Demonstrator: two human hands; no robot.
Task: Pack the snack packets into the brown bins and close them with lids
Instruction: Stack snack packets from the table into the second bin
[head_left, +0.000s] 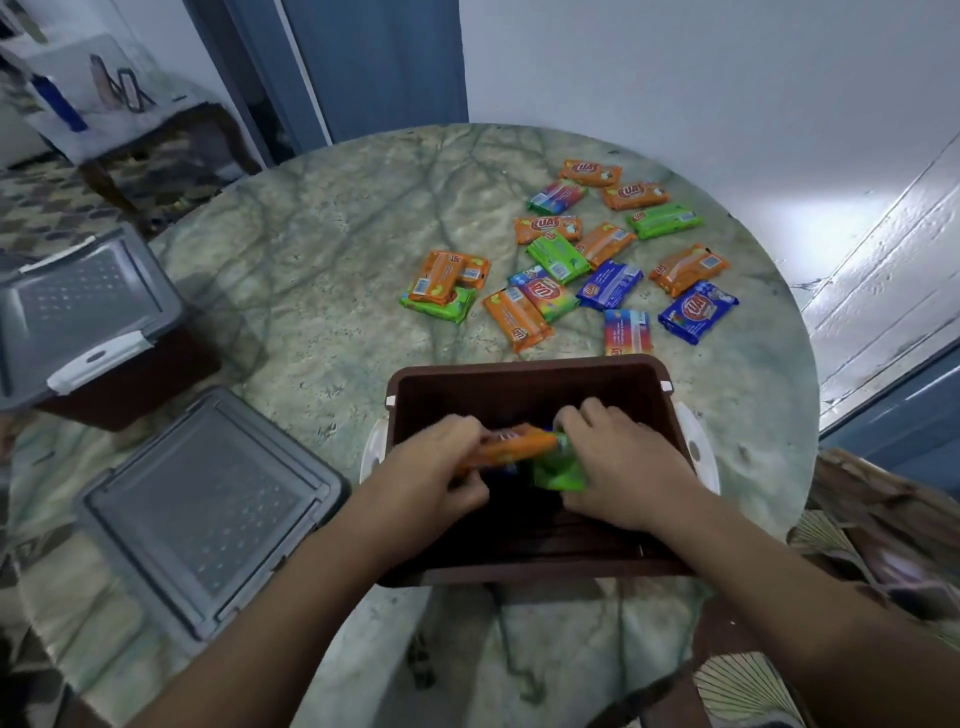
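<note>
Hands: both of mine are down inside the open bin (524, 384) at 6 o'clock on the counter (332, 249).
Left hand (434, 467): fingers curled around an orange packet (511, 446), gripping its near end.
Right hand (621, 467): closed over a green packet (558, 470), which touches the orange one's far end.
Bin: brown, lidless, white latches hanging at both sides; a bit of blue shows under the two packets, too dark to make out.
Loose packets (571, 260): a scatter of orange, green, blue and rainbow-striped ones between 12 and 2 o'clock, just beyond the bin's far rim.
Nearest packet: a rainbow one (627, 331) lies right at the far rim.
Small stack: an orange packet (439, 278) rests on a green one at about 12 o'clock, apart from the main scatter.
Lid (208, 512): grey, lying flat on the counter at 8 o'clock, just beside my left forearm.
Second bin (83, 322): at 9 o'clock, brown, with its grey lid on and a white latch on the near side.
Counter: round, green-veined marble pattern.
</note>
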